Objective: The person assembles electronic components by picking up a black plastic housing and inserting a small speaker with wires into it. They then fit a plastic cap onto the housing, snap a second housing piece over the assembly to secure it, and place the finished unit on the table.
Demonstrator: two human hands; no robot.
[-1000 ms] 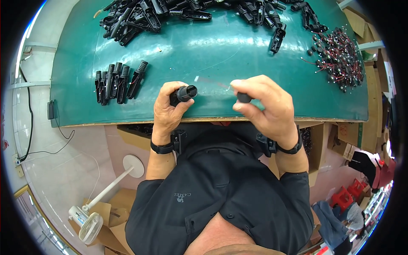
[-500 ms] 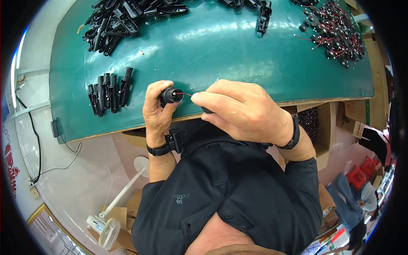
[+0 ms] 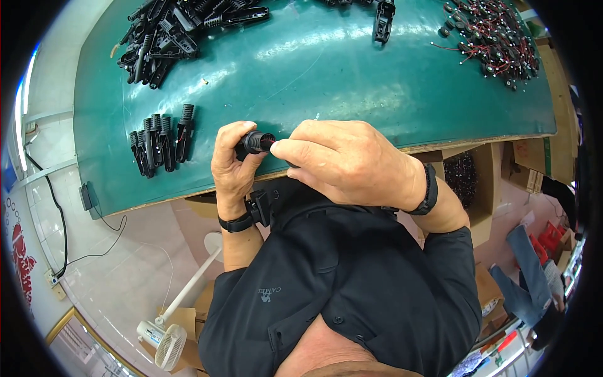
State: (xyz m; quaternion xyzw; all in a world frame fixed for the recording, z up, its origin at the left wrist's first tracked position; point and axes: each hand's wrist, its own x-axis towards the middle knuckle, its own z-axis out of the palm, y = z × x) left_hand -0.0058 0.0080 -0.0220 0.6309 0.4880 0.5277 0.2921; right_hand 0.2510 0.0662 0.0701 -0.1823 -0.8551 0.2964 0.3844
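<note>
My left hand (image 3: 230, 160) is closed around a black plastic housing (image 3: 255, 142), its round hollow end facing right. My right hand (image 3: 352, 164) pinches a small black part (image 3: 292, 165), mostly covered by the fingers. Its fingertips are right by the housing's opening, where a bit of red wire shows. Left of my hands, several similar black housings (image 3: 166, 143) with ribbed ends lie side by side on the green table (image 3: 282, 81). At the far right is a heap of small round black parts with red wires (image 3: 496, 47).
A big pile of black housings (image 3: 169, 44) covers the far left of the table, and a single one (image 3: 384, 24) lies at the far middle. Below the table's right edge stands a cardboard box (image 3: 482, 210). A white fan (image 3: 169, 347) is at lower left.
My right hand has moved left, bringing its fingertips up to the housing's opening. Less of the red wire shows between my hands. The left hand keeps its hold.
</note>
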